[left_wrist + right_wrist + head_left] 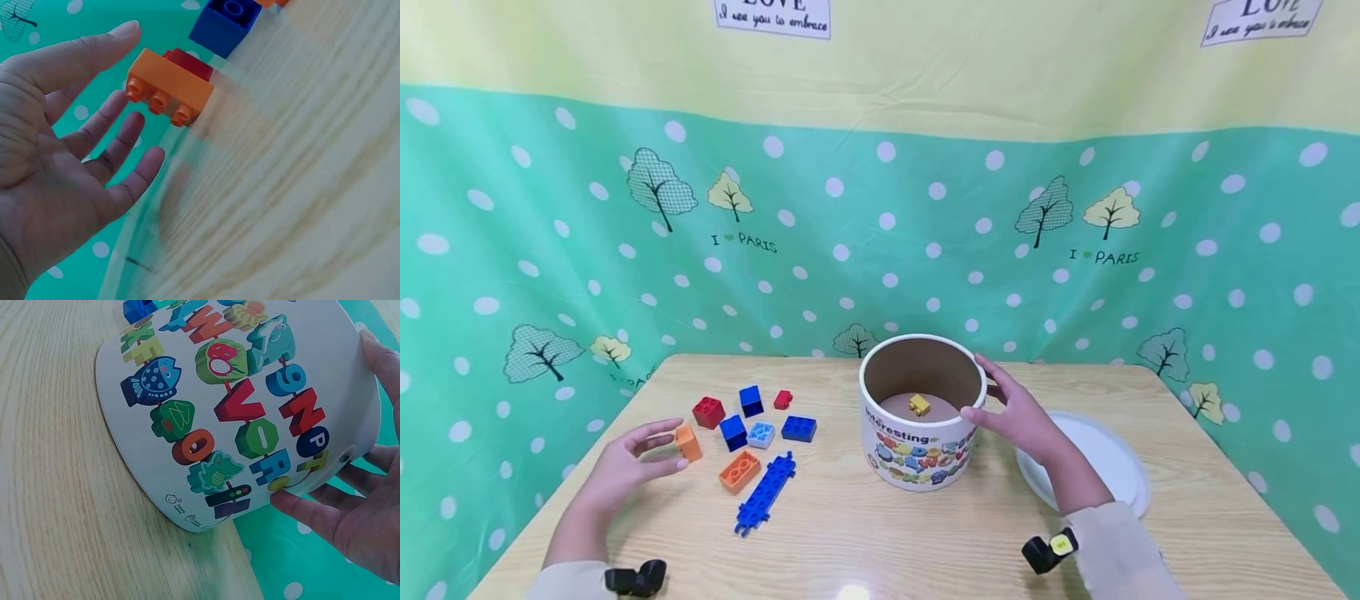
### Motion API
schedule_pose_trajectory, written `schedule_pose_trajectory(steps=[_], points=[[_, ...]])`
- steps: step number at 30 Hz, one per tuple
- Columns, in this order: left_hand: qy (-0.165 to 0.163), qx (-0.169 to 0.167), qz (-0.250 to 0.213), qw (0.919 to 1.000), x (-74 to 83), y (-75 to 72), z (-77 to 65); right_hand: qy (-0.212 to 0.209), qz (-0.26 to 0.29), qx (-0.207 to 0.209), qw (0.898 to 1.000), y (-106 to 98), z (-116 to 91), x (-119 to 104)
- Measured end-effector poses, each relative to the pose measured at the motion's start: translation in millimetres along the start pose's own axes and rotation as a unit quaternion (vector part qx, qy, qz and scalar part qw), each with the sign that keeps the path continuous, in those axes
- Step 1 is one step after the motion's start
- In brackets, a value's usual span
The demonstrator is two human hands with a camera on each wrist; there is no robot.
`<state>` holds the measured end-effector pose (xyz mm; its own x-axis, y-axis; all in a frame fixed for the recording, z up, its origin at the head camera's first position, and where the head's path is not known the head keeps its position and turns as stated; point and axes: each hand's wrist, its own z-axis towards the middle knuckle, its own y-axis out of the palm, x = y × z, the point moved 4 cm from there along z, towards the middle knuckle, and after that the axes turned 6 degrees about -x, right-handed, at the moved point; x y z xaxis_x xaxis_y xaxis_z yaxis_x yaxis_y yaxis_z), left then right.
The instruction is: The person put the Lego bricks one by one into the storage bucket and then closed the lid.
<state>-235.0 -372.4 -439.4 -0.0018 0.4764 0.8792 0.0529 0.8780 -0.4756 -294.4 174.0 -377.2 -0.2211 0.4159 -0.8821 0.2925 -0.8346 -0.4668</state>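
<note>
My left hand [623, 471] is spread around an upright orange toy brick [688, 443], thumb on the near side and fingers beyond. In the left wrist view a gap shows between the fingers and this brick [170, 87]. At the right, my right hand [1024, 421] holds the side of a round white bucket [917, 454], thumb at the front rim and fingers round the far side. In the right wrist view the fingers [312, 515] lie against its printed wall [187, 381]. Inside the bucket lies a small yellow brick [919, 405].
Right of the bucket a white round lid [1120, 467] lies flat. Between left hand and bucket are a red brick [708, 412], a small red piece [783, 399], several blue bricks [799, 428], a light blue one [761, 434], another orange brick [740, 472] and a long blue piece [766, 493].
</note>
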Motion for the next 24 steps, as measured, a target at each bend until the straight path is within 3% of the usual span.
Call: schedule_pose_trajectory(steps=[14, 24], points=[[-0.006, -0.016, 0.02, 0.9997, -9.5, 2.7, 11.4, -0.009, -0.002, 0.01, 1.0, -3, 0, -1], [-0.017, -0.002, 0.044, 0.9989, -11.4, 4.9, 9.0, -0.009, -0.001, 0.003, 1.0, 1, 1, 1]])
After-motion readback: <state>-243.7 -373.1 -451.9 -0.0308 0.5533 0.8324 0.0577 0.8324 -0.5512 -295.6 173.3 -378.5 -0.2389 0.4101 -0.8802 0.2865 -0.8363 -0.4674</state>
